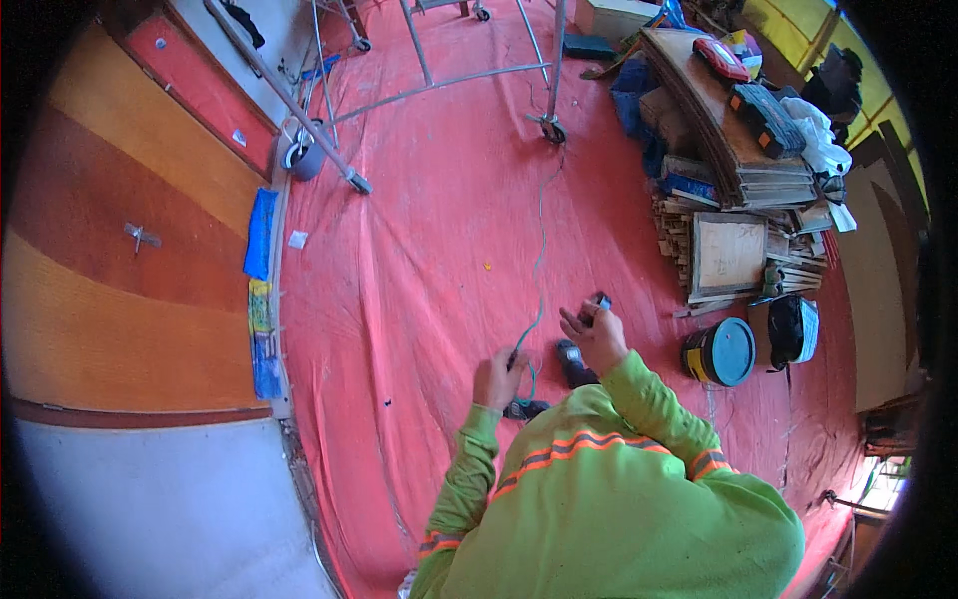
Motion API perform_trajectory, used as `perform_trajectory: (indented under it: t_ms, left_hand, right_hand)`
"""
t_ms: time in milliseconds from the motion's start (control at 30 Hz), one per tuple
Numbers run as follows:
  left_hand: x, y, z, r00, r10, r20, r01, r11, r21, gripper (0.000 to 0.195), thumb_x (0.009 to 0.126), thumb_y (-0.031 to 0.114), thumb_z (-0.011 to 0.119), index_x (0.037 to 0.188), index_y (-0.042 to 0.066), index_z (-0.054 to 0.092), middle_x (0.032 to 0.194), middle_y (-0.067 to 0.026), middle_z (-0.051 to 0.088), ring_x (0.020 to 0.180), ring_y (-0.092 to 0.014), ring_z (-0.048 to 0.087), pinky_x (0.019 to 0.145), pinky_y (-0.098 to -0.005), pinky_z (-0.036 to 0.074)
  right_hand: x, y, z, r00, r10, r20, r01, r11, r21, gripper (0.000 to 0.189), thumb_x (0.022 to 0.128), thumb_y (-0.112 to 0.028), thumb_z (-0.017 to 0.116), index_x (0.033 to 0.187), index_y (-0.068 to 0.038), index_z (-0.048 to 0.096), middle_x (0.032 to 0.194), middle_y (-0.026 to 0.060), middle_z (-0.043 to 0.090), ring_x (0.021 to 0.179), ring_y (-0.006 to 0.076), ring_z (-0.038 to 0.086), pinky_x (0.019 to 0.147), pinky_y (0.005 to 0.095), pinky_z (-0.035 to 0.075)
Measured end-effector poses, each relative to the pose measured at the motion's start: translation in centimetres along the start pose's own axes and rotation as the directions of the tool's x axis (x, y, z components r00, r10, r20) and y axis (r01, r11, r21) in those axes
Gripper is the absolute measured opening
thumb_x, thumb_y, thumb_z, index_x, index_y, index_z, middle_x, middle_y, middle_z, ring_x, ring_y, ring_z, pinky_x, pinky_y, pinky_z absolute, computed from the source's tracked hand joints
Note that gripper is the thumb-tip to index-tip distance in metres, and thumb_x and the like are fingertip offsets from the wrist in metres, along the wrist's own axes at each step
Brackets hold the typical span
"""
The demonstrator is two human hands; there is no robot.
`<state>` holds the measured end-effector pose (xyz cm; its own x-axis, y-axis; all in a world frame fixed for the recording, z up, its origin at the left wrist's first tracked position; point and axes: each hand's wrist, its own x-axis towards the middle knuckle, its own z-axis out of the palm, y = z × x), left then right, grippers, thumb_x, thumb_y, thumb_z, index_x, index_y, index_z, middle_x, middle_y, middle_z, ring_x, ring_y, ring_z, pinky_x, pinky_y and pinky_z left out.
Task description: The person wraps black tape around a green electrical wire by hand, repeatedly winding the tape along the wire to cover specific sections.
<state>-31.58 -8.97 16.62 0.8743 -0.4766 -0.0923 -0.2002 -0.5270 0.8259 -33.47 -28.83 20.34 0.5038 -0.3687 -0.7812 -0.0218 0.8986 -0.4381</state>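
Both hands are held out over a floor covered with red plastic sheeting. My left hand [497, 380] is closed around a dark part on a thin green cord [530, 329], which runs up the floor towards the scaffold and also hangs in a loop beside the hand. My right hand [596, 335], with some fingers spread, holds a small dark and grey object [601, 301] between thumb and finger; what it is cannot be told. My dark shoes show below, near the hands.
A metal scaffold on casters [553, 130] stands ahead. At right are a lidded bucket [732, 352], stacked boards [692, 90], wood strips and a tool case [767, 120]. On the left, a wooden door [135, 299] and a pail [305, 160] line the wall. The sheeting [426, 247] has raised folds.
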Motion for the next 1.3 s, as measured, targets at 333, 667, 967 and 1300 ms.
perform_trajectory:
  t_ms: [333,667,967,1300]
  left_hand:
    - [-4.2,5.0,-3.1,0.973,-0.187,0.135,0.203,0.416,-0.886,0.029,0.09,0.013,0.047,0.116,0.0,0.049,0.077,-0.0012,0.051,0.063,-0.009,0.047,0.06,-0.025,0.042]
    - [-5.2,6.8,2.8,0.96,-0.272,0.067,0.112,0.154,-0.982,0.031,0.091,0.017,0.049,0.118,0.002,0.048,0.071,0.0009,0.048,0.052,-0.006,0.039,0.052,-0.0246,0.039]
    - [-4.8,11.4,10.4,0.951,-0.297,0.083,0.116,0.095,-0.989,0.031,0.092,0.018,0.048,0.119,0.003,0.047,0.07,0.0008,0.049,0.052,-0.006,0.039,0.053,-0.0249,0.039]
    - [-3.7,20.3,14.8,0.944,-0.317,0.086,0.208,0.375,-0.903,0.02,0.091,0.018,0.048,0.104,0.003,0.054,0.061,0.003,0.041,0.045,-0.004,0.034,0.04,-0.0196,0.028]
  right_hand:
    - [-25.6,-10.2,10.2,-0.1,-0.343,0.934,0.283,0.89,0.357,0.013,0.086,-0.008,0.053,0.097,-0.008,0.048,0.087,0.0074,0.058,0.083,0.0236,0.06,0.07,0.0336,0.049]
    - [-26.1,-16.7,4.4,-0.305,-0.385,0.871,0.319,0.82,0.475,0.013,0.084,-0.006,0.056,0.094,-0.006,0.048,0.085,0.0082,0.058,0.081,0.023,0.059,0.069,0.0327,0.049]
    - [-24.9,-24.9,-2.1,-0.328,-0.492,0.806,0.375,0.716,0.589,0.014,0.082,-0.004,0.058,0.092,-0.004,0.049,0.082,0.009,0.058,0.08,0.0224,0.059,0.067,0.0318,0.048]
    - [-20.9,-28.9,-6.0,-0.184,-0.641,0.745,0.474,0.607,0.639,0.014,0.08,-0.002,0.061,0.089,-0.003,0.05,0.079,0.0098,0.057,0.078,0.0217,0.059,0.065,0.0309,0.048]
